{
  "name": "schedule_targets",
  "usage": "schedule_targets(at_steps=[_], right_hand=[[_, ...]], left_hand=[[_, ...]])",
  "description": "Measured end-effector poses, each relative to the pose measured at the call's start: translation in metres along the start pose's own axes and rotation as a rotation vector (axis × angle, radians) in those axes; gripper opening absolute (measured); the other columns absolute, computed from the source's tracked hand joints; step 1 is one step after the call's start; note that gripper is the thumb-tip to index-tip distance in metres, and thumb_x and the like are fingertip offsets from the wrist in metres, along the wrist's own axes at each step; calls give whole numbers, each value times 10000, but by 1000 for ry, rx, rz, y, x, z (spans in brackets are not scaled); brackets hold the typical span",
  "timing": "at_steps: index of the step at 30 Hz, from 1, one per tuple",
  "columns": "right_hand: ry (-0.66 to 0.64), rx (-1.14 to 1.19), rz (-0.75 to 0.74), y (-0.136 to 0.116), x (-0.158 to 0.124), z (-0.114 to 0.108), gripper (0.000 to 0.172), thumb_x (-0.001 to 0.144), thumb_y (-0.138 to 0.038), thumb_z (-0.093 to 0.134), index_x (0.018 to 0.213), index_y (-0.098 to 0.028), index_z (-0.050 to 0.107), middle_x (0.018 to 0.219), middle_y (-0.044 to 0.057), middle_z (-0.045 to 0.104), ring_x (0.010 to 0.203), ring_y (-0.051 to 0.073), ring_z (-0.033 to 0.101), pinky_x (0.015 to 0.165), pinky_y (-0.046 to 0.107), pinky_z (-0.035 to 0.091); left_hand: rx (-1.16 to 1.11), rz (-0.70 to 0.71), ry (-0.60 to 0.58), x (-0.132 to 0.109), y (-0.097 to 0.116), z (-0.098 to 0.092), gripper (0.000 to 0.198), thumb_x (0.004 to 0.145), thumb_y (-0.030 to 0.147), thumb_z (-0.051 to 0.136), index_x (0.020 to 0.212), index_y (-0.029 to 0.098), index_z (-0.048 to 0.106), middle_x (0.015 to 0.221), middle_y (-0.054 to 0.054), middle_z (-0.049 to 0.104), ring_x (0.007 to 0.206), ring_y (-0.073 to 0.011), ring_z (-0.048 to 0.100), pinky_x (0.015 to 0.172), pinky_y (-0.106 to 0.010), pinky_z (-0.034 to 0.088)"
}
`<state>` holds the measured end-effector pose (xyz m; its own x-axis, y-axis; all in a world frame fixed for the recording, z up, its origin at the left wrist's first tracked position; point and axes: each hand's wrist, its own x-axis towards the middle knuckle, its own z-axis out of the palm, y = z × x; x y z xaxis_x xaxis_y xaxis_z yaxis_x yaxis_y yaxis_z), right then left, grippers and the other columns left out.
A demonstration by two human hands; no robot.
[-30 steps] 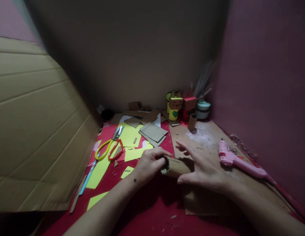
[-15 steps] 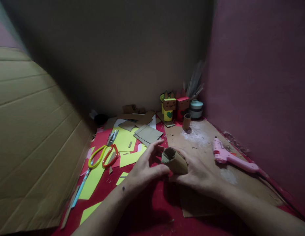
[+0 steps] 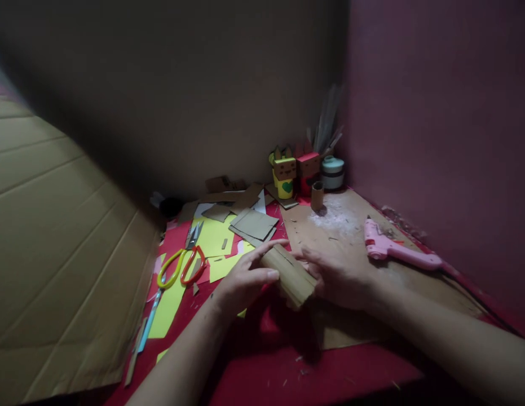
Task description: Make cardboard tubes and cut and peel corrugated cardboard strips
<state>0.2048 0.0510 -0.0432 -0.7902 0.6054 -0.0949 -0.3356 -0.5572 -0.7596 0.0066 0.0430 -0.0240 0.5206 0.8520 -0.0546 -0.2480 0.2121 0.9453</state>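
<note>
Between the two hands, over the red tabletop (image 3: 266, 375), is the tube (image 3: 290, 275), tilted, with a dark line along its upper face. The left hand (image 3: 245, 279) grasps it, thumb on the near side, forefinger past the far end; the remaining fingers are largely hidden by it. The right hand (image 3: 347, 276) meets the tube's right side; its fingertips are partly concealed, and whether they grip or merely steady cannot be told. Right of the tube: the pink glue gun (image 3: 387, 248), on which any lettering is too small to read; its cord fades into shadow. Left of the tube: scissors (image 3: 193, 241), one handle yellow, one red. Just beyond the tube: cardboard squares (image 3: 254, 224). Well beyond it: a short tube (image 3: 317, 196), upright; a yellow figure (image 3: 284, 183) bearing a face and a green heart; a red figure (image 3: 308, 169), partly covered by the short tube, the dark patch on its front indistinct; and a lidded pot (image 3: 332, 176). Far left of the tube: a cardboard panel (image 3: 67, 242), cut off by the edge of view, and a black object (image 3: 170, 207), too dim to identify.
</note>
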Motion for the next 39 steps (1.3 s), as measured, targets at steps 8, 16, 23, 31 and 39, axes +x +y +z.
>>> schedule_targets(at_steps=[8, 16, 23, 31, 39], right_hand=[[78, 116, -100, 4, 4, 4, 469, 788, -288, 649, 1210, -163, 485, 922, 89, 632, 709, 187, 614, 643, 370, 517], [214, -173, -126, -2, -1, 14, 559, 670, -133, 700, 1190, -177, 501, 859, 22, 620, 719, 145, 585, 636, 258, 464], [286, -516, -70, -2, -3, 13, 770, 565, -105, 762, 1263, -199, 452, 1024, 43, 594, 861, 189, 578, 658, 270, 477], [27, -29, -32, 3, 2, 6, 462, 749, -241, 663, 1181, -149, 526, 896, 56, 611, 760, 151, 596, 692, 281, 491], [-53, 36, 28, 6, 4, 0, 417, 798, -249, 605, 1189, -141, 505, 847, 85, 638, 716, 195, 631, 570, 300, 524]], left_hand=[[213, 145, 246, 4, -8, 10, 577, 732, 206, 684, 1271, 278, 490, 1294, -65, 483, 1065, -210, 544, 838, -279, 469], [548, 120, 376, 3, -2, 20, 247, 694, 308, 722, 909, 207, 653, 1215, -70, 495, 978, -214, 568, 792, -318, 486], [528, 17, 226, -2, 4, 26, 105, 661, 207, 739, 765, 192, 740, 1394, -63, 422, 1299, -292, 351, 1038, -346, 322], [102, -115, 217, -3, 4, 28, 403, 653, 121, 723, 1053, 137, 675, 981, -98, 684, 887, -215, 626, 774, -306, 466], [43, -202, 146, 1, 1, 18, 290, 709, 228, 688, 959, 82, 677, 692, -94, 680, 562, -204, 634, 530, -326, 495]])
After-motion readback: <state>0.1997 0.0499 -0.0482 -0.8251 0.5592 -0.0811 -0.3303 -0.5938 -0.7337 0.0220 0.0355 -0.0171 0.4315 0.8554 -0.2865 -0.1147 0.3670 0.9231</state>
